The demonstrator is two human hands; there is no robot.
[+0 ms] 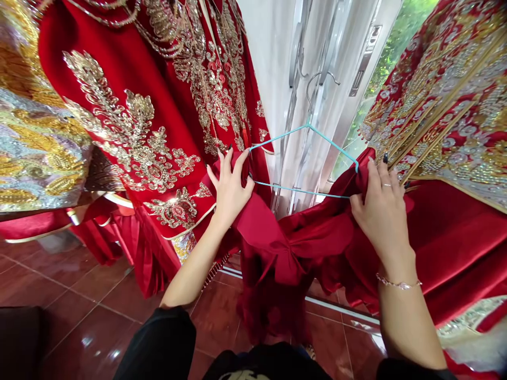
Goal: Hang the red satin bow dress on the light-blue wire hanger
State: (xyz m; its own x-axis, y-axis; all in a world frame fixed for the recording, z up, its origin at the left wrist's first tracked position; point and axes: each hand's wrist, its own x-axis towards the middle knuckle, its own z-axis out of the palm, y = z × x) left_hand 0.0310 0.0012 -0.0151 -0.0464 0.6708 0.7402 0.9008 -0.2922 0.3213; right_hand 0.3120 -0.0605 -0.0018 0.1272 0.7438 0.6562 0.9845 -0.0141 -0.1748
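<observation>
A plain dark red dress (pixel 263 227) with a gathered, knotted front hangs between my hands and falls toward the floor. A thin turquoise hanger (pixel 330 138) with a bare metal hook sits in the top of it. My left hand (pixel 231 190) pinches the fabric at the hanger's left end, thumb toward the middle. At the opposite end, my right hand (pixel 380 203) is closed on the other shoulder of the dress; a ring and a bracelet show on it. Cloth and fingers hide both hanger tips in part.
On the left hangs a red jacket (pixel 158 79) with gold beadwork, beside a gold and silver sequined garment (pixel 39 153). A beaded red and gold garment (pixel 443 105) hangs close on the right. Behind stand a white door frame (pixel 356 79) with handles, and reddish floor tiles (pixel 103 316) lie below.
</observation>
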